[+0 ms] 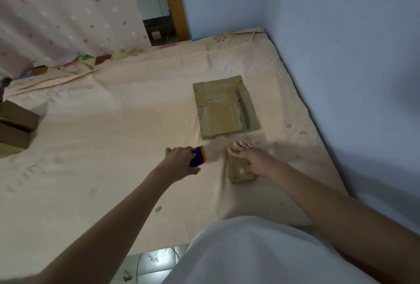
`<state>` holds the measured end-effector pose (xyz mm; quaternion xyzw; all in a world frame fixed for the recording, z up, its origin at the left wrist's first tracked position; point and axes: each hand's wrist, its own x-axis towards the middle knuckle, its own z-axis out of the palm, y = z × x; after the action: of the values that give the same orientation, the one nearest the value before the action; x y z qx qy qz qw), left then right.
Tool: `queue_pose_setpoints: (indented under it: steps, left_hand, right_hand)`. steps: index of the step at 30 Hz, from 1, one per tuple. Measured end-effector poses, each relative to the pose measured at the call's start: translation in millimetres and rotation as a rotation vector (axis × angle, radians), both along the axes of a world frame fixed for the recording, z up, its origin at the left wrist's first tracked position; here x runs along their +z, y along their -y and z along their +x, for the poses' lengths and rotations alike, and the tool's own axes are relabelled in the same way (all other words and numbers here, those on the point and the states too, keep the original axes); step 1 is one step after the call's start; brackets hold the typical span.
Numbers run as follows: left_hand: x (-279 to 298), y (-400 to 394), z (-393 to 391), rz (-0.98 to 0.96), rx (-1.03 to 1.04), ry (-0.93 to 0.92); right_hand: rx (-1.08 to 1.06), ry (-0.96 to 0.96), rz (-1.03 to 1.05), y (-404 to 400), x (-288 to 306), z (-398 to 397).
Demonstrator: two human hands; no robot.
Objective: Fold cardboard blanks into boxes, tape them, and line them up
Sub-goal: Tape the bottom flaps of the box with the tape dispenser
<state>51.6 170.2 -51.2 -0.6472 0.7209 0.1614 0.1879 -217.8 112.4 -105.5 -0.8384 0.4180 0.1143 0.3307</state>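
Observation:
A small folded cardboard box (238, 171) lies on the peach bed sheet (113, 147) near the right side. My right hand (252, 158) rests flat on top of it, fingers straight and pointing away from me. To its left, my left hand (181, 158) grips a purple and orange tape dispenser (198, 157), held just above the sheet. A strip of clear tape appears to run between the dispenser and the box, though it is faint. Beyond the box lies a stack of flat cardboard blanks (225, 107).
Finished brown boxes (16, 124) are stacked at the left edge of the bed. A blue wall (341, 56) borders the bed on the right, a spotted curtain (56, 11) hangs at the back left. Tiled floor (147, 263) shows below the bed's near edge.

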Motion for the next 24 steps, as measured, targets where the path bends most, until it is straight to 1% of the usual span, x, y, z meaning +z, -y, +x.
queue_pose_setpoints:
  steps: [2, 4, 6, 8, 10, 12, 14, 15, 17, 18, 19, 20, 22, 24]
  left_hand:
    - [-23, -22, 4, -0.066, 0.011, -0.026]
    - [-40, -44, 3, -0.001, 0.029, -0.094]
    - [-54, -63, -3, -0.031, -0.025, -0.06]
    - [-67, -76, -10, -0.044, 0.032, -0.152]
    - [-77, -78, -23, -0.064, 0.088, -0.189]
    - [-68, -73, -40, -0.1, 0.268, -0.296]
    - [-52, -65, -60, -0.166, 0.488, -0.491]
    - [-45, -61, -69, -0.14, 0.635, -0.596]
    - [-41, -52, -82, 0.004, 0.945, -0.886]
    - [-44, -49, -87, 0.062, 1.054, -1.02]
    - [-47, -48, -92, 0.107, 1.127, -1.103]
    - [-48, -48, -97, 0.15, 1.18, -1.154]
    - [-53, -48, -100, 0.215, 1.263, -1.188]
    - [-58, -47, -100, 0.226, 1.304, -1.198]
  right_hand:
    - [-0.005, 0.004, 0.0, -1, 0, -1]
    - [-0.016, 0.012, 0.001, -1, 2, 0]
    - [-0.022, 0.01, 0.005, -1, 2, 0]
    - [-0.013, -0.003, -0.002, -1, 4, 0]
    - [-0.009, -0.013, -0.004, -1, 6, 2]
    - [-0.009, -0.024, -0.006, -2, 6, 3]
    - [-0.011, -0.028, -0.004, -2, 6, 2]
    - [-0.015, -0.025, -0.004, -2, 6, 2]
    - [-0.027, -0.017, 0.001, -2, 6, 2]
    - [-0.031, -0.015, 0.004, -2, 6, 3]
    - [-0.033, -0.016, 0.005, -2, 6, 3]
    - [-0.034, -0.017, 0.005, -3, 6, 3]
    - [-0.038, -0.012, 0.011, -3, 7, 4]
    - [-0.046, -0.004, 0.014, -2, 8, 5]
